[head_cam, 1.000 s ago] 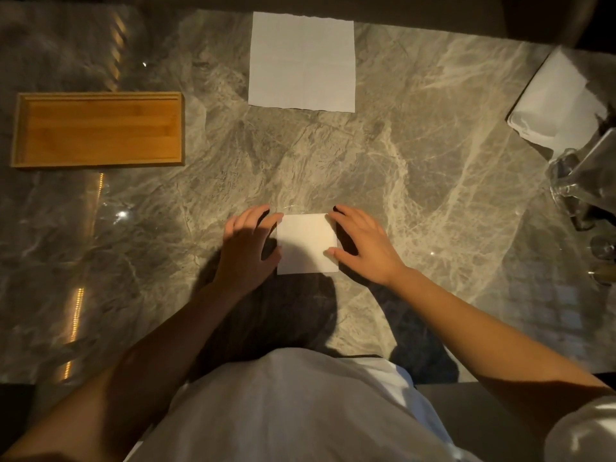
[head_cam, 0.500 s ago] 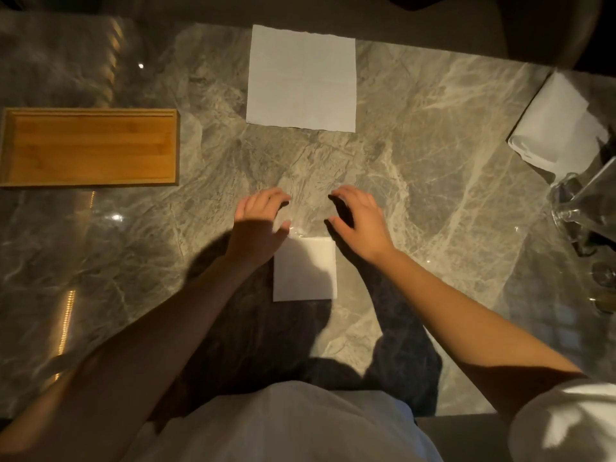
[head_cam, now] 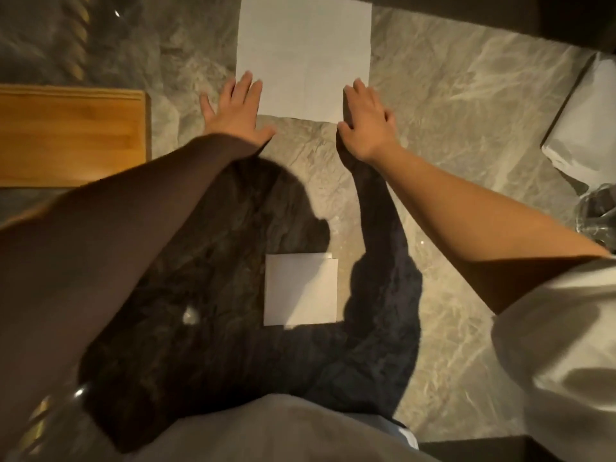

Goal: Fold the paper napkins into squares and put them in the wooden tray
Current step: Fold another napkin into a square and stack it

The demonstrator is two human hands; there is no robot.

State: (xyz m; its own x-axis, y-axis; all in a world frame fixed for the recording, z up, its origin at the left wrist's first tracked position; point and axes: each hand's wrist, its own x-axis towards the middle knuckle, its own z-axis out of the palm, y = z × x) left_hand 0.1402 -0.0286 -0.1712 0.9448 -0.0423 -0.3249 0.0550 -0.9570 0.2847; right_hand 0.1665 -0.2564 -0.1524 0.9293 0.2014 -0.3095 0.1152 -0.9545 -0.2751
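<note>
A folded white napkin square (head_cam: 301, 289) lies on the marble table close to my body, with nothing touching it. Farther out, a large unfolded white napkin (head_cam: 304, 55) lies flat. My left hand (head_cam: 235, 110) rests flat with fingers spread on its near left corner. My right hand (head_cam: 365, 123) rests on its near right corner, fingers slightly bent. Neither hand grips anything. The wooden tray (head_cam: 71, 136) sits at the left edge of view, with no napkin visible in the part I see.
A stack of white napkins (head_cam: 586, 128) lies at the right edge. Just below it a clear glass object (head_cam: 598, 211) stands. The grey marble table (head_cam: 450, 105) has a dark far edge at the top right.
Both hands have left the folded square and reached forward to the near corners of the unfolded napkin. The folded square stays where it lay, nearer my body.
</note>
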